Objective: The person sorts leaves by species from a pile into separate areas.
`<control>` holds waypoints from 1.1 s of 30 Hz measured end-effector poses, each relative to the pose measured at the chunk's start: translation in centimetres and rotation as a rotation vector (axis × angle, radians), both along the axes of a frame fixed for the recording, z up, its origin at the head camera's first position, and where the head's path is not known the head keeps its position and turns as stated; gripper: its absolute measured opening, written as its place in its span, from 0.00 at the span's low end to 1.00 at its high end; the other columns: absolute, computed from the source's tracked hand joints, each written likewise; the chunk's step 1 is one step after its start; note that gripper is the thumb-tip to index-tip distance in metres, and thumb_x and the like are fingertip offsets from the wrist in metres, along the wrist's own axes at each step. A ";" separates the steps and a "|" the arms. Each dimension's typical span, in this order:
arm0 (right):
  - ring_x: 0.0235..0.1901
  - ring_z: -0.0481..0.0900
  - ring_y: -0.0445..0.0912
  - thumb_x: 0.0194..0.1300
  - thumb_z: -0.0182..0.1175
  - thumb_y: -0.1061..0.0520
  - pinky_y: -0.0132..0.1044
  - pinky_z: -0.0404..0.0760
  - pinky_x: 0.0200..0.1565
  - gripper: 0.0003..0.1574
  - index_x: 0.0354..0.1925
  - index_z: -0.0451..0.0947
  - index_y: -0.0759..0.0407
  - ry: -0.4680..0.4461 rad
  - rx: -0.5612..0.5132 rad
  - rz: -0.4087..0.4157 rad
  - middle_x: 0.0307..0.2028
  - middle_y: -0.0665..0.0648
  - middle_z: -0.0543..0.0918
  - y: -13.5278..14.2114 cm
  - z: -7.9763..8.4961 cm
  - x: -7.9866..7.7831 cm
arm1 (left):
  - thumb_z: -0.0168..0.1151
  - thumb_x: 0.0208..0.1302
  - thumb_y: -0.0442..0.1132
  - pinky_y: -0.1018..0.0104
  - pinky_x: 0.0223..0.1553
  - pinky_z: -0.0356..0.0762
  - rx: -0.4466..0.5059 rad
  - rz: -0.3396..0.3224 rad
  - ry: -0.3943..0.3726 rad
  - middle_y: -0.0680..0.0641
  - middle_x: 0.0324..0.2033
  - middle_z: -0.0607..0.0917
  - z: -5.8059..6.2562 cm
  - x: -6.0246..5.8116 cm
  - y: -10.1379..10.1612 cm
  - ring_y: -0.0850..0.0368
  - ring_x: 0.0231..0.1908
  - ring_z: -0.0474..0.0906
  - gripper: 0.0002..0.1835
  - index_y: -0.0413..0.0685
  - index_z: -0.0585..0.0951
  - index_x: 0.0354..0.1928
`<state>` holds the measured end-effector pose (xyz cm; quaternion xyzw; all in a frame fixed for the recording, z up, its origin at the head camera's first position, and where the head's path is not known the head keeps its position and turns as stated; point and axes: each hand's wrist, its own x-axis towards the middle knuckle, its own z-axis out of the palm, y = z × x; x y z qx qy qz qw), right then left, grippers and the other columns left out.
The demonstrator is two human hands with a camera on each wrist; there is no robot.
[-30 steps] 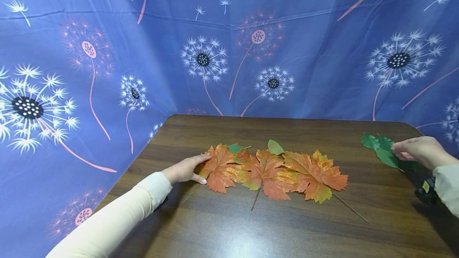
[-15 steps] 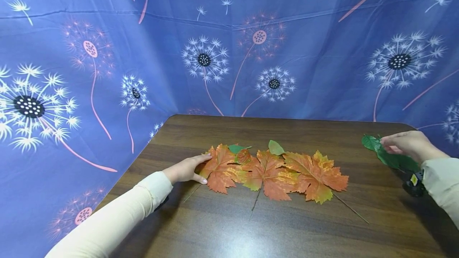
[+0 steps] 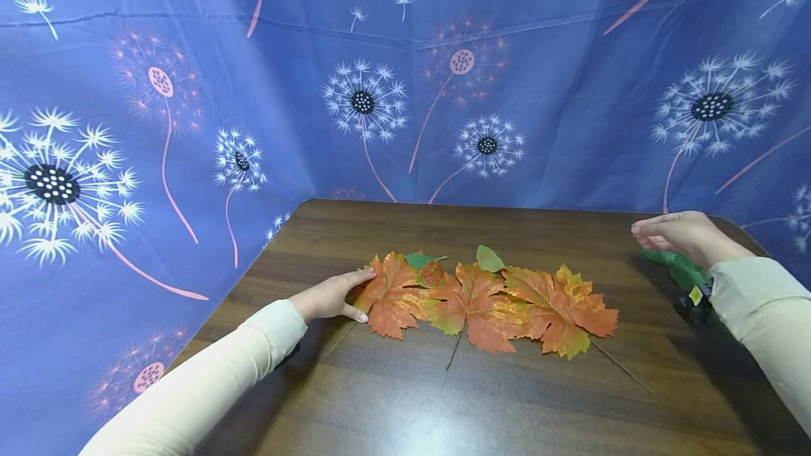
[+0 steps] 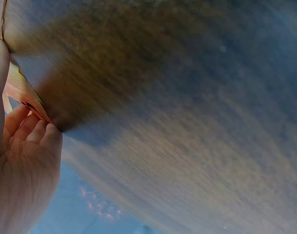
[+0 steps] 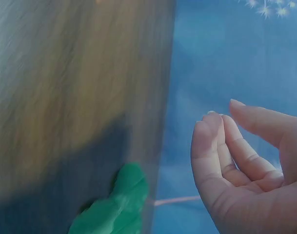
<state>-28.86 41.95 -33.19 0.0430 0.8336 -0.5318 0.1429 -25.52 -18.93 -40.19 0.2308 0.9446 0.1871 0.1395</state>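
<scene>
Three large orange-yellow artificial maple leaves lie in an overlapping row on the table: a left maple leaf [image 3: 393,298], a middle maple leaf [image 3: 472,308] and a right maple leaf [image 3: 560,308]. My left hand [image 3: 329,297] rests at the outer edge of the left one, fingers and thumb spread; its fingertips meet the leaf edge in the left wrist view. Over on the right, my right hand [image 3: 681,234] is raised above green leaves [image 3: 681,269], partly hiding them. Its fingers [image 5: 207,146] bend loosely with nothing between them and the thumb.
Small green leaves, one on the left [image 3: 419,260] and one in the middle [image 3: 488,259], sit at the row's back edge beside a small reddish leaf [image 3: 431,274]. Thin stems point toward the front. A blue dandelion-print cloth [image 3: 538,90] hangs behind the brown table [image 3: 507,407].
My right hand has moved left and away from me, rising over the green leaves, which stay on the table. My left hand and the maple leaves have kept their places.
</scene>
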 end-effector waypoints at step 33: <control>0.30 0.84 0.34 0.70 0.56 0.63 0.28 0.84 0.39 0.20 0.56 0.72 0.74 0.083 -0.108 0.036 0.26 0.41 0.85 -8.0 1.7 -3.3 | 0.72 0.53 0.47 0.44 0.68 0.59 -0.004 0.009 -0.019 0.39 0.73 0.60 0.1 -0.2 0.0 0.39 0.72 0.55 0.49 0.49 0.58 0.75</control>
